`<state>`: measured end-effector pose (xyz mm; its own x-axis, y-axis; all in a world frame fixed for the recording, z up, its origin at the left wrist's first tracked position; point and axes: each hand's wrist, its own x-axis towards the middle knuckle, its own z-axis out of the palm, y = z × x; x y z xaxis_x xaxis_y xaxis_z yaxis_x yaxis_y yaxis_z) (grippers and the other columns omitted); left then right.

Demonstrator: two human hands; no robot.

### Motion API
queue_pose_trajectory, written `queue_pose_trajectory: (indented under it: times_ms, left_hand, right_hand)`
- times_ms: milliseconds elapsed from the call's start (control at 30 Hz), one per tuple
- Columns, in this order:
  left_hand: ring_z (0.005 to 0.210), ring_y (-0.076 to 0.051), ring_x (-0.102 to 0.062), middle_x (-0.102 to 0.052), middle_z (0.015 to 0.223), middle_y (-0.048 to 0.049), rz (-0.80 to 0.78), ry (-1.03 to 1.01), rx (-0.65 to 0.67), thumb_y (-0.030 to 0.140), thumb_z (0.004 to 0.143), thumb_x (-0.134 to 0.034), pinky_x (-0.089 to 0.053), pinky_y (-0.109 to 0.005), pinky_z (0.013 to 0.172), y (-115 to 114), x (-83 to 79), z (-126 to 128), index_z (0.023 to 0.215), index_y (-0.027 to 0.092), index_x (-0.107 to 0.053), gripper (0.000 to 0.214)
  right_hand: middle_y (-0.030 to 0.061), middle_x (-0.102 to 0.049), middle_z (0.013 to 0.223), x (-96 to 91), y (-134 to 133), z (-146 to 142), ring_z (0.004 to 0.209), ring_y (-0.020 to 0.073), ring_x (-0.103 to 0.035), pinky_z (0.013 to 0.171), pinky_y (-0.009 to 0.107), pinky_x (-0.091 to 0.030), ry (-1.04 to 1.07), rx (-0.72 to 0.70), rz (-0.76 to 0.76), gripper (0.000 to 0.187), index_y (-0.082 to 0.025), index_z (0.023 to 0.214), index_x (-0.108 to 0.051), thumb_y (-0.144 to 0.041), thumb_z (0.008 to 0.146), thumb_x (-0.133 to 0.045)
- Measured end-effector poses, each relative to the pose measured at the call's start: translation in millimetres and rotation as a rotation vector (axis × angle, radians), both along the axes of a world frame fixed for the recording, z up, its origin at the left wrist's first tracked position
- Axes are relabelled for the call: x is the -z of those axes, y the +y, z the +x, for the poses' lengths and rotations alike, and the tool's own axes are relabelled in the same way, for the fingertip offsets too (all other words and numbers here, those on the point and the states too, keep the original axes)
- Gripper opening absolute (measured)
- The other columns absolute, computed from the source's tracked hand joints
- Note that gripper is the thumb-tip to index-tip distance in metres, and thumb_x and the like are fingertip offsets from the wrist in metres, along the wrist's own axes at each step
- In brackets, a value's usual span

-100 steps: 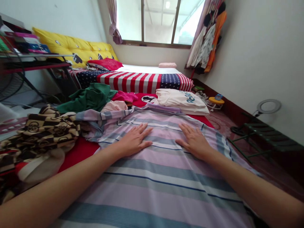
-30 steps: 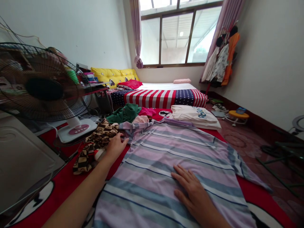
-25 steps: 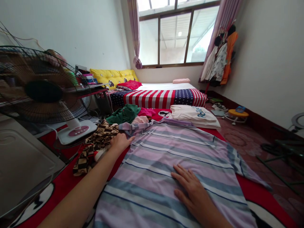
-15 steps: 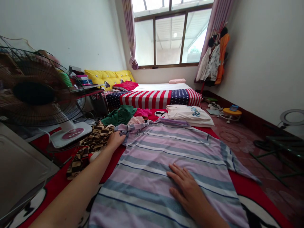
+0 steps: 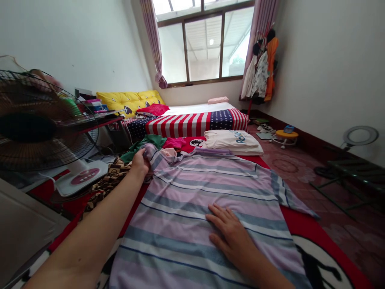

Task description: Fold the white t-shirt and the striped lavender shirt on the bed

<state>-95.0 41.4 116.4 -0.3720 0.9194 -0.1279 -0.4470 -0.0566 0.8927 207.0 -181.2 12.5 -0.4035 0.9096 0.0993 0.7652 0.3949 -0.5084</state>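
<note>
Advisable: press the open right hand [image 5: 230, 233] flat on the striped shirt [image 5: 210, 184] spread over the red mat [image 5: 303, 224], then draw the sleeve [image 5: 154, 155], seemingly pinched in the closed grip of the left hand [image 5: 140, 162] beside the green garment [image 5: 150, 141], inward without bunching.

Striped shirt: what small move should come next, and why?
Probably draw the sleeve inward over the striped shirt: the left hand grips it, raised at the far left corner, while the right hand lies flat on the middle.

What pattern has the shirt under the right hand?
The shirt has lilac, grey-blue and white stripes; head view.
</note>
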Motion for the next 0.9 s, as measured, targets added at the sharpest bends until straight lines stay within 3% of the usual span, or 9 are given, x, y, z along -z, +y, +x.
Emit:
queue_pose_trajectory:
  times_ms: [67, 167, 267, 367, 500, 633, 700, 800, 900]
  left_hand:
    - [0.053, -0.014, -0.058, -0.062, 0.064, -0.0006, 0.125, 0.068, 0.150, 0.026, 0.080, -0.054, -0.050, -0.026, 0.053, -7, -7.5, 33, 0.088, 0.016, -0.063, 0.016]
    - [0.078, -0.016, -0.064, -0.069, 0.094, -0.0067, 0.306, 0.327, 0.599, 0.028, 0.076, -0.066, -0.051, -0.026, 0.069, -26, -11.7, 80, 0.110, 0.015, -0.064, 0.037]
    - [0.107, -0.022, -0.059, -0.061, 0.124, -0.0099, 0.368, 0.567, 0.806, 0.033, 0.074, -0.072, -0.048, -0.029, 0.084, -48, -6.9, 98, 0.125, 0.017, -0.058, 0.055]
    - [0.105, -0.024, -0.060, -0.059, 0.126, -0.0133, 0.310, 0.772, 0.782, 0.041, 0.075, -0.069, -0.049, -0.031, 0.080, -69, 4.1, 78, 0.122, 0.014, -0.059, 0.055]
    - [0.086, -0.021, -0.064, -0.070, 0.097, -0.0106, 0.215, 1.221, 0.687, 0.042, 0.074, -0.067, -0.048, -0.029, 0.073, -109, 19.9, 25, 0.102, 0.011, -0.066, 0.042]
    - [0.070, -0.018, -0.062, -0.069, 0.076, -0.0036, 0.014, 1.494, 0.788, 0.045, 0.075, -0.063, -0.043, -0.024, 0.061, -164, 31.6, -17, 0.087, 0.016, -0.068, 0.032]
    - [0.067, -0.017, -0.061, -0.068, 0.074, -0.0022, -0.055, 1.565, 0.839, 0.046, 0.072, -0.065, -0.040, -0.023, 0.059, -187, 35.6, -30, 0.086, 0.018, -0.068, 0.032]
    - [0.066, -0.017, -0.059, -0.067, 0.075, -0.0005, -0.098, 1.630, 0.850, 0.045, 0.066, -0.070, -0.036, -0.023, 0.057, -211, 39.9, -41, 0.086, 0.021, -0.068, 0.031]
    - [0.063, -0.015, -0.055, -0.063, 0.070, 0.0021, -0.108, 1.647, 0.860, 0.034, 0.065, -0.068, -0.032, -0.023, 0.055, -224, 44.5, -47, 0.078, 0.022, -0.064, 0.018]
  right_hand:
    - [0.0028, -0.034, 0.152, 0.8, 1, 1, 0.141, 0.0221, -0.026, 0.116, 0.048, -0.016, 0.001, -0.007, 0.006, 0.046, -0.028, 0.133, -0.053, -0.036, 0.088, -0.051]
    - [0.0029, -0.034, 0.151, 1.8, 1, 2, 0.141, 0.0221, -0.026, 0.116, 0.048, -0.017, -0.004, -0.021, 0.012, 0.046, -0.028, 0.133, -0.053, -0.039, 0.089, -0.049]
    - [0.0037, -0.035, 0.151, 1.0, 1, 3, 0.141, 0.0224, -0.027, 0.115, 0.048, -0.018, -0.010, -0.028, 0.021, 0.045, -0.027, 0.132, -0.053, -0.040, 0.089, -0.048]
    - [0.0047, -0.035, 0.151, 0.2, 0, 3, 0.141, 0.0224, -0.028, 0.115, 0.048, -0.018, -0.009, -0.028, 0.024, 0.045, -0.027, 0.132, -0.053, -0.039, 0.089, -0.048]
    - [0.0054, -0.035, 0.151, 2.1, 2, 4, 0.141, 0.0215, -0.027, 0.116, 0.048, -0.016, 0.013, -0.025, 0.002, 0.045, -0.026, 0.131, -0.054, -0.039, 0.088, -0.050]
    - [0.0067, -0.030, 0.153, -2.6, 5, 9, 0.142, 0.0238, -0.023, 0.116, 0.051, -0.014, 0.054, -0.076, -0.077, 0.050, -0.025, 0.134, -0.052, -0.040, 0.086, -0.054]
    - [0.0077, -0.029, 0.154, -12.1, 8, 14, 0.142, 0.0264, -0.024, 0.115, 0.050, -0.019, 0.079, -0.121, -0.157, 0.054, -0.024, 0.134, -0.053, -0.041, 0.083, -0.057]
    - [0.0090, -0.049, 0.142, -31.6, 21, 21, 0.129, 0.0288, -0.046, 0.107, 0.046, -0.036, 0.136, -0.130, -0.244, 0.048, -0.024, 0.124, -0.062, -0.042, 0.080, -0.059]
    - [0.0094, -0.069, 0.113, -44.6, 52, 22, 0.093, 0.0247, -0.067, 0.086, 0.039, -0.052, 0.203, 0.006, -0.230, 0.038, -0.023, 0.109, -0.069, -0.042, 0.077, -0.061]
